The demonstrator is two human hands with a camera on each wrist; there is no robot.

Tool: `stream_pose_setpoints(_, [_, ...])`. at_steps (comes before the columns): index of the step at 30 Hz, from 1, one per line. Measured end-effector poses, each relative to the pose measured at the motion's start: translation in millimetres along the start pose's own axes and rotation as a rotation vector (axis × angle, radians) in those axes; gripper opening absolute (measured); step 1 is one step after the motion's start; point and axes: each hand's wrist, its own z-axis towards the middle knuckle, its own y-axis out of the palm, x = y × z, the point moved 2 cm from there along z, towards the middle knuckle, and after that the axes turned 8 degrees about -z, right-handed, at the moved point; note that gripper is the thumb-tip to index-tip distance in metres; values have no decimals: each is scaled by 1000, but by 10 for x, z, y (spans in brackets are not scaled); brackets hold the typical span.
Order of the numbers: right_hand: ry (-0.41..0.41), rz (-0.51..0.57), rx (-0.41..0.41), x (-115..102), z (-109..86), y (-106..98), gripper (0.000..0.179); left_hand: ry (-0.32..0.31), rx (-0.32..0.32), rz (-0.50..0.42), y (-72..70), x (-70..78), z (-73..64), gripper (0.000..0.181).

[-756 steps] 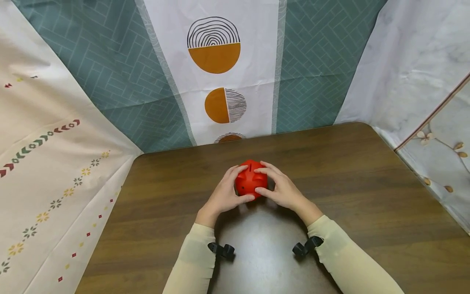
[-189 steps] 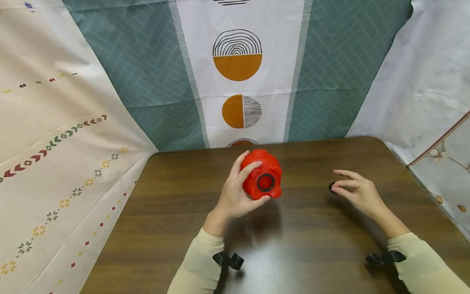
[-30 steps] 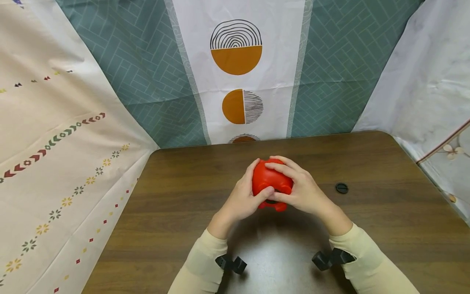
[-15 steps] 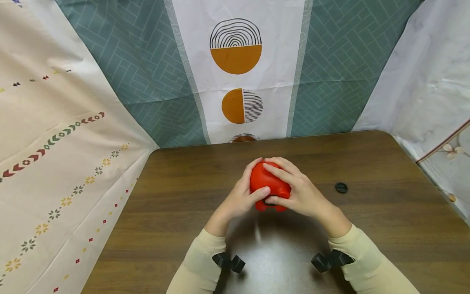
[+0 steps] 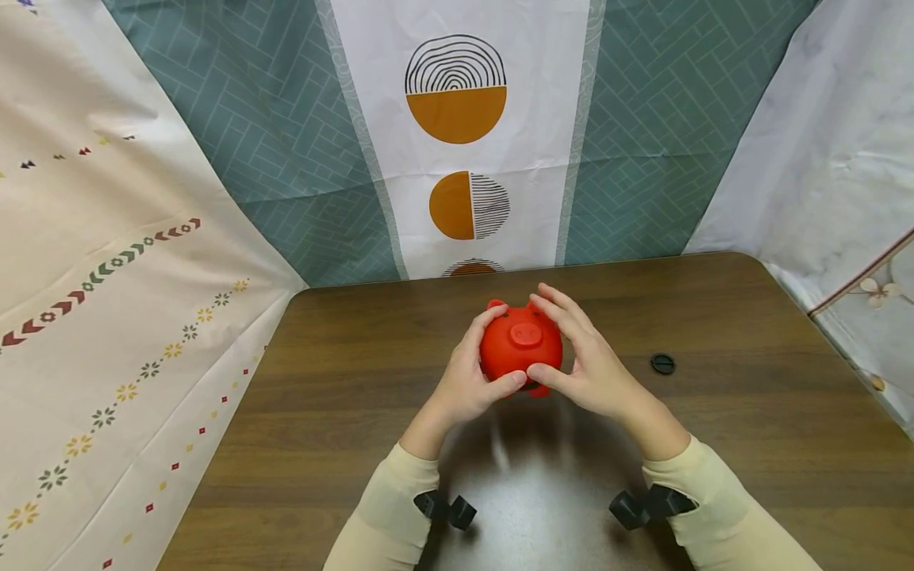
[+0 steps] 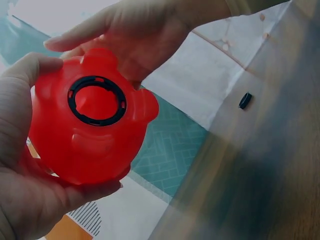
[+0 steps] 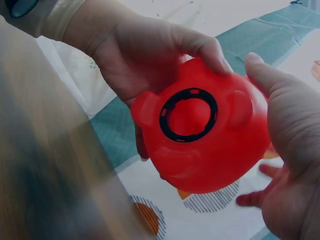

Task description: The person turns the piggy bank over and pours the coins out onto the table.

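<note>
A red piggy bank (image 5: pixel 524 339) is held up over the table, snout facing the head camera and underside downward. My left hand (image 5: pixel 464 385) grips its left side, thumb low on the front and fingers around the back. My right hand (image 5: pixel 596 369) is at its other side, thumb near the left thumb and fingers extended; in the right wrist view these fingers (image 7: pixel 250 200) stand apart from the red body. Both wrist views show the open round hole in its belly, edged by a black ring (image 6: pixel 121 95). A black slotted cap (image 5: pixel 663 364) lies on the table to the right.
The brown wooden table (image 5: pixel 343 381) reaches back to a teal and white patterned cloth (image 5: pixel 493 119). Cream cloth (image 5: pixel 143 317) hangs at the left and pale cloth (image 5: pixel 828 159) at the right. Each sleeve carries a black wrist camera (image 5: pixel 446 509).
The piggy bank has turned so its snout and eyes now show. My right fingers have spread away from it. The cap, pinched in my right hand 6.3 s ago, now lies on the table.
</note>
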Motion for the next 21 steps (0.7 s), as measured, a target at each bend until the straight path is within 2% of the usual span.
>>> stream_pose_setpoints(5, [162, 90, -130, -124, 17, -54, 80, 53, 2, 12, 2, -50, 1, 79])
stream_pose_setpoints(8, [210, 146, -183, -116, 14, -41, 82, 71, 1, 20, 4, -56, -3, 80])
stream_pose_setpoints(16, [239, 181, -157, -48, 4, 0, 79, 41, -53, 6, -5, -91, -9, 84])
stream_pose_setpoints(21, [248, 205, -138, 2, -5, 27, 80, 30, -61, -3, -22, -104, 6, 84])
